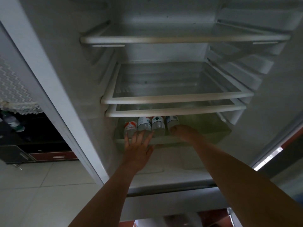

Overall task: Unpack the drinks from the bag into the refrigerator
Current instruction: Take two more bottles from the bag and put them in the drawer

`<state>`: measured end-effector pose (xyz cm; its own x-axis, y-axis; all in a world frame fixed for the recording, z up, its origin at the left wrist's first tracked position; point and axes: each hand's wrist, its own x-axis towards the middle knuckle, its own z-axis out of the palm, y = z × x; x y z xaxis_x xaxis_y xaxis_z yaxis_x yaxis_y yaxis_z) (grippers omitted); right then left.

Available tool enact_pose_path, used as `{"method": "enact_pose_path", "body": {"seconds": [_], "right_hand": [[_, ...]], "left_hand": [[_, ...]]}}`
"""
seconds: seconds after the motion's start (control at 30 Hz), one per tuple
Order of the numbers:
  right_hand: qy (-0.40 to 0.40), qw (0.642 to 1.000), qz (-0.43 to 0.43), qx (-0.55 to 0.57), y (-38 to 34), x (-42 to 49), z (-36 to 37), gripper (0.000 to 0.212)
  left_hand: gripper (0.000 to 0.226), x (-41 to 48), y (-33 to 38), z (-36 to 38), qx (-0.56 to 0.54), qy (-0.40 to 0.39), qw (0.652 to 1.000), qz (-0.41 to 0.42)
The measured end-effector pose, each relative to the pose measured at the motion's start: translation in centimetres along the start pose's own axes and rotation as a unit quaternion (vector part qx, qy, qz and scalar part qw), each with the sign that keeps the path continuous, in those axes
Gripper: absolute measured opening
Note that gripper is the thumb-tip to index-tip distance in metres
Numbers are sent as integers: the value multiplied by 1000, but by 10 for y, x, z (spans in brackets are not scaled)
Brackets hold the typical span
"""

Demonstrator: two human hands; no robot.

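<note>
1. Both arms reach into the open refrigerator [49,66], lower centre of frame.
2. Four bottles [158,124] stand in a row in the bottom drawer [213,128], under the two stacked glass shelves [177,110]. Bag not in view.
3. Left hand [139,145]: flat, fingers spread, tips against the 2nd bottle from the left, nothing clasped.
4. Right hand [184,131]: curled beside the rightmost bottle [172,122]. Holding or just touching? Can't tell, fingers hidden.
5. Handling, my guess: clear plastic, full, so fairly heavy and a bit squashy; smooth sides could slip. Best hold is round the body approx mid-height, keeping them upright, since tall bottles packed close could topple.
</note>
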<state>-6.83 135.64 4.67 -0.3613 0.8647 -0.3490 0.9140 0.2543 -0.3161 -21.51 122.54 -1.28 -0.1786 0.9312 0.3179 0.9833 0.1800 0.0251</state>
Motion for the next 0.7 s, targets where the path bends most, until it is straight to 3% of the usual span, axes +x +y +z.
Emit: {"method": "enact_pose_path", "body": {"seconds": [0.17,0.27,0.33,0.43,0.7], "right_hand": [[143,980,-114,-76,7,-15,10,44],[235,946,-178,-133,15,-26,22,66],[216,947,-187,-149,21,-32,31,76],[200,957,-163,-131,29,-47,47,59],[171,970,-125,-119,29,-74,54,61]], "left_hand": [[56,0,0,-3,-54,-33,998,-9],[69,0,1,-6,-61,-59,996,-12],[71,2,3,-8,-69,-81,994,-22],[55,3,5,-13,-65,-107,992,-21],[52,1,3,-22,-103,-116,988,-6]]}}
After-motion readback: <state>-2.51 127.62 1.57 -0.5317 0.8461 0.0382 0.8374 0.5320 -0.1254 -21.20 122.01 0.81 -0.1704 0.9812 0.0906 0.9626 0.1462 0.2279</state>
